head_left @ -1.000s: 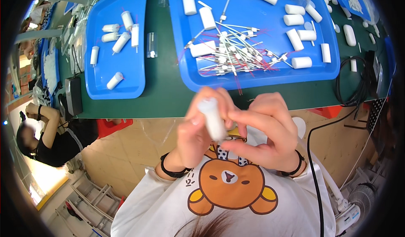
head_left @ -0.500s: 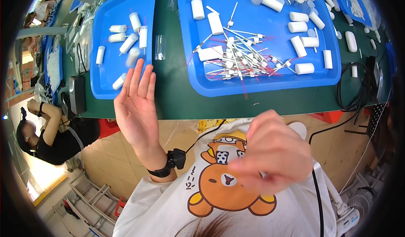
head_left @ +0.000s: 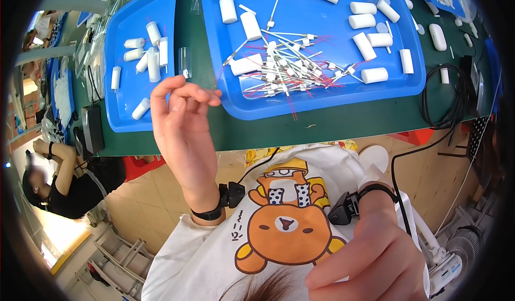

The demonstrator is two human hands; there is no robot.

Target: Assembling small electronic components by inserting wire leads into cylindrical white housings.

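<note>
My left hand [head_left: 185, 124] is raised at the near edge of the table, palm up with loosely bent fingers and nothing in it. Its fingertips are near a clear plastic tube [head_left: 184, 60] lying between two blue trays. My right hand [head_left: 370, 263] is low at the right, in front of my shirt; its fingers are bent together and hide whatever is inside. In the left blue tray [head_left: 120, 124] lie several white cylinders [head_left: 153, 65], some with red wires. The larger blue tray [head_left: 316, 103] holds a heap of thin white stems with red wires [head_left: 284, 70] and several loose white cylinders [head_left: 375, 75].
A black cable [head_left: 437, 108] lies coiled beside the large tray on the green table [head_left: 244, 132]. A black box [head_left: 92, 127] stands at the left. Beyond it sits another person [head_left: 61, 186] in black. A fan [head_left: 461, 250] is at the lower right.
A white cylinder, blurred in the air above my left hand, now rests among the others in the left tray. My left fingers have curled; my right hand has dropped lower.
</note>
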